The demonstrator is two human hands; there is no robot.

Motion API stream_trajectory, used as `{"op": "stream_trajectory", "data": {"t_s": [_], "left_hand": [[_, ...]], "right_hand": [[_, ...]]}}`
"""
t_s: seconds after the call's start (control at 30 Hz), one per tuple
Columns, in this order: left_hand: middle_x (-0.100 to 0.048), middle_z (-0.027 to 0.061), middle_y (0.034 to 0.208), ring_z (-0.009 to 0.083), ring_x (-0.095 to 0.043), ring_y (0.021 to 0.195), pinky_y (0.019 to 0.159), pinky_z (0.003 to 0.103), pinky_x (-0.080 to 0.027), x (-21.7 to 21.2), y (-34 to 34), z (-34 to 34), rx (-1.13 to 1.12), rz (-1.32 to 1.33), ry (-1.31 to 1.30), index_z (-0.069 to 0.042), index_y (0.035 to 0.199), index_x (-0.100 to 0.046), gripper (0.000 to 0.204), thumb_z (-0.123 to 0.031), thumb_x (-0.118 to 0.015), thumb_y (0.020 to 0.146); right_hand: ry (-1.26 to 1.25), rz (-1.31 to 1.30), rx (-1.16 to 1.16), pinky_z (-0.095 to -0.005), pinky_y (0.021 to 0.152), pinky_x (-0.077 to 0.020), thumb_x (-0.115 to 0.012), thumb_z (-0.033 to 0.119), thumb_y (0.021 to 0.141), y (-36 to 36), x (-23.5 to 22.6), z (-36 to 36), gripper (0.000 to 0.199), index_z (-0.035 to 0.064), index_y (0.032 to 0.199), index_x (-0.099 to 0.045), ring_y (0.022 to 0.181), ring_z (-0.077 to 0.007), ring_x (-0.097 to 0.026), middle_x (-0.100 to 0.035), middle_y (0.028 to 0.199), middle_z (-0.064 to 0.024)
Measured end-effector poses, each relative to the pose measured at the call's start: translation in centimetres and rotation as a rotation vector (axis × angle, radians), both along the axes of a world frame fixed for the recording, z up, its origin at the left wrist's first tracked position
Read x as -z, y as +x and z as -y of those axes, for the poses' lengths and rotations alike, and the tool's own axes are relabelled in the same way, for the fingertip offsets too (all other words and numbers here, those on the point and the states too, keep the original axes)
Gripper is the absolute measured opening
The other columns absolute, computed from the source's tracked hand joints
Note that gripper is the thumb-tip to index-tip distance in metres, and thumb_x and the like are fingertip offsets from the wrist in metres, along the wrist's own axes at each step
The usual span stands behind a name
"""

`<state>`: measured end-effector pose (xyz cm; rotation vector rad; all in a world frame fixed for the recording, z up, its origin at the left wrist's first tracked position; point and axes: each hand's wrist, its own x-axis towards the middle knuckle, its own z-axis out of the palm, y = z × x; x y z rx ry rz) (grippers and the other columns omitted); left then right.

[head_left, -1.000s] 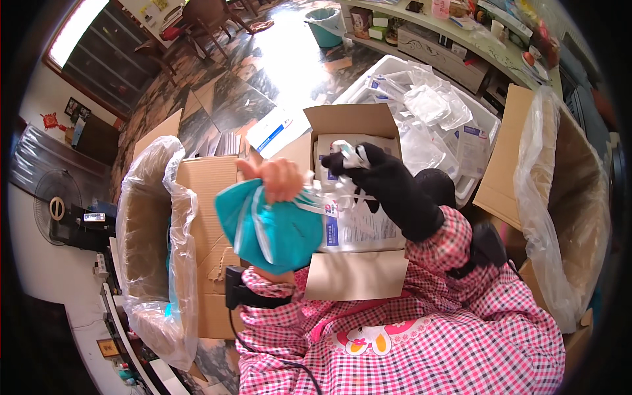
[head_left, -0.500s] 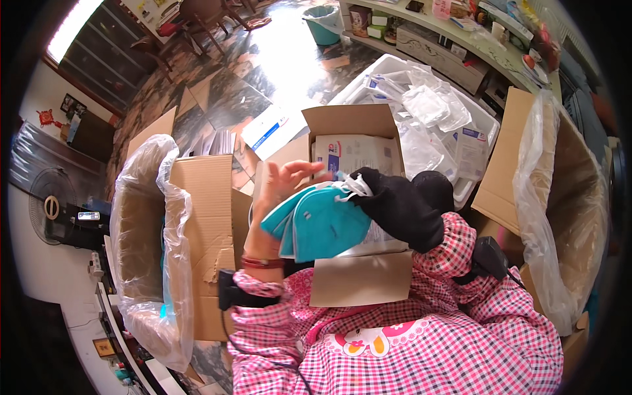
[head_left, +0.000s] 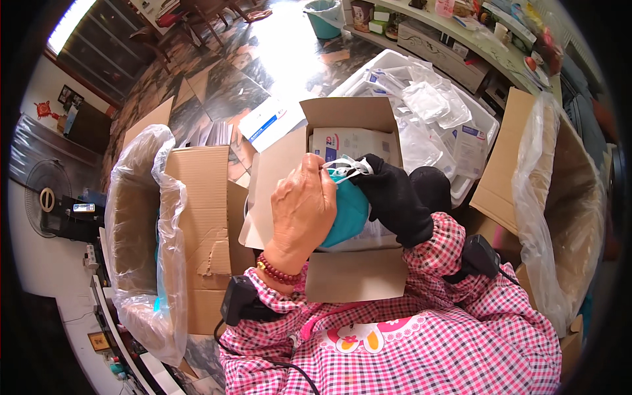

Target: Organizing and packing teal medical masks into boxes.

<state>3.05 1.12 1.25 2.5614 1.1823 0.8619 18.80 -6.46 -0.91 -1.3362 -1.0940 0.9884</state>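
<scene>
Masks (head_left: 349, 217) of teal fabric are hanging over an open carton (head_left: 355, 276), their strapped end pointing toward its far edge and their rounded end toward its near edge; the long axis of the visible part is running from far to near, slanting slightly left, while the left hand is hiding the remainder. The fabric is appearing matte and smooth, with a curved outline; the white straps (head_left: 349, 164) are forming thin, looped bands. The bare left hand (head_left: 304, 204), back upward, is bending its fingers inward and pinching the straps between thumb and fingertips. The right hand (head_left: 395, 201), in a black knitted-looking glove, is clasping the bunched straps from the other side, so that the masks are lying below the fingertips and between the two hands. Flat, printed packets (head_left: 362, 146) are filling the carton toward its far edge. Beyond its far right corner, a white plastic tub (head_left: 492, 125) is holding glossy, crumpled packets (head_left: 428, 102). Clear, wrinkled liners (head_left: 172, 263) are draping over the rims of cardboard boxes (head_left: 204, 243) at both sides.
</scene>
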Motion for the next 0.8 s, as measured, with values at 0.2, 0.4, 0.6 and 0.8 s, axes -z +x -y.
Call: {"op": "stream_trajectory", "data": {"t_s": [0.2,0.4,0.6,0.8], "left_hand": [[-0.066,0.0125,0.078,0.0352,-0.065,0.071,0.064,0.047,-0.049,1.2,1.1,-0.5,-0.064,-0.018,0.069,-0.006,0.085,-0.062,0.032,-0.032,-0.057,0.102],[-0.062,0.0157,0.067,0.0371,-0.062,0.065,0.058,0.044,-0.047,2.0,0.9,-1.7,0.025,0.078,-0.073,-0.004,0.072,-0.064,0.043,-0.036,-0.061,0.101],[-0.059,0.0180,0.060,0.0375,-0.058,0.055,0.054,0.042,-0.045,2.9,1.8,-3.5,-0.062,0.258,-0.315,-0.003,0.070,-0.068,0.042,-0.034,-0.065,0.098],[-0.062,0.0212,0.064,0.0380,-0.061,0.056,0.055,0.043,-0.046,4.8,2.6,-4.5,-0.012,0.238,-0.218,-0.001,0.069,-0.071,0.040,-0.030,-0.066,0.096]], "right_hand": [[0.162,0.513,0.104,-0.0381,0.069,-0.0571,-0.065,0.014,0.092,0.4,0.7,0.1,0.026,0.0075,0.117,-0.068,0.083,-0.0323,-0.073,-0.072,0.100,-0.0184],[0.435,1.431,-0.041,-0.0399,0.063,-0.0496,-0.067,0.013,0.079,1.3,-1.3,0.1,0.012,0.0112,0.091,-0.069,0.069,-0.0281,-0.064,-0.061,0.079,-0.0113],[0.520,1.422,-0.194,-0.0404,0.063,-0.0464,-0.066,0.015,0.076,1.7,-0.9,0.7,0.010,0.0104,0.085,-0.064,0.070,-0.0276,-0.059,-0.057,0.078,-0.0097],[0.475,1.065,-0.269,-0.0451,0.067,-0.0468,-0.069,0.011,0.076,0.5,0.7,3.0,0.016,0.0070,0.090,-0.061,0.074,-0.0334,-0.060,-0.058,0.080,-0.0131]]}}
